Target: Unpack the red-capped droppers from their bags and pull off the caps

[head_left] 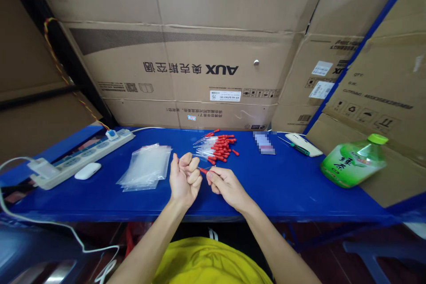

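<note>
Two hands meet just in front of the pile of red-tipped tubes (218, 145) on the blue table (282, 186). Left hand (184, 177): palm up, fingers curled into a closed fist. Right hand (224, 184): thumb and forefinger pinched on one red-tipped tube (203, 171), whose red end touches the left fingers. Whether the left fist also grips it cannot be told. Stack of clear bags (146, 168) lies left of the pile, with a power strip (83, 155) further left. Green bottle (354, 162) lies on its side, well right of the pile.

Warehouse packing bench: stacked cartons (206, 71), baggies (146, 168).
</note>
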Demonstrator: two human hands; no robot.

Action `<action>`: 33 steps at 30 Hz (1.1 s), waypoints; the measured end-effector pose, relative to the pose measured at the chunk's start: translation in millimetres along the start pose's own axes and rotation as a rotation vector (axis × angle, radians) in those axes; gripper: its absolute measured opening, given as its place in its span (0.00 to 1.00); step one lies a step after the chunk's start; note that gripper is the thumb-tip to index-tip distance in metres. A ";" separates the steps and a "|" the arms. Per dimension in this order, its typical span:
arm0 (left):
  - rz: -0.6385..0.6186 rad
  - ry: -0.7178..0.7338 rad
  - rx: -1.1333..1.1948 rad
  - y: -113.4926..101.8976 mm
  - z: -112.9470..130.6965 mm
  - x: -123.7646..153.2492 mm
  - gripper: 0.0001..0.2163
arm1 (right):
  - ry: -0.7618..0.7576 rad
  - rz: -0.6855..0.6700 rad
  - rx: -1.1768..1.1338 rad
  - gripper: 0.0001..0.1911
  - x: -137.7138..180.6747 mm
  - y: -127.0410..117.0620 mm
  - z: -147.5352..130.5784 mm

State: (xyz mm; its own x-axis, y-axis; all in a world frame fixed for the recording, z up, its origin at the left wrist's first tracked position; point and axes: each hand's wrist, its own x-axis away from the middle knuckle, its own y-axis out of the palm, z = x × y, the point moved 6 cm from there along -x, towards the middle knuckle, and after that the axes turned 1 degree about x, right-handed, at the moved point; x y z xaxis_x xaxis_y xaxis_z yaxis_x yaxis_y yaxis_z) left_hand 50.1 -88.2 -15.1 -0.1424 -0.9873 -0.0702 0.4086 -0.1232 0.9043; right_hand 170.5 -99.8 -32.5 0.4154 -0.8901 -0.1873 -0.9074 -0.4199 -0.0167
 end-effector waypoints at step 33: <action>0.079 0.292 -0.030 19.2 53.8 15.4 0.21 | 0.008 0.398 0.352 0.21 11.1 -108.6 -21.6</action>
State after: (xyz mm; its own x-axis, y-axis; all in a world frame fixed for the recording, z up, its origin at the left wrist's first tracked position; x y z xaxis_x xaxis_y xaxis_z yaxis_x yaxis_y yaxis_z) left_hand 7.3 -100.4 23.8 0.1540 -0.9805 -0.1222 0.4349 -0.0438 0.8994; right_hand 275.0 -68.0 -11.5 0.0339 -0.9705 -0.2387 -0.9608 0.0341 -0.2751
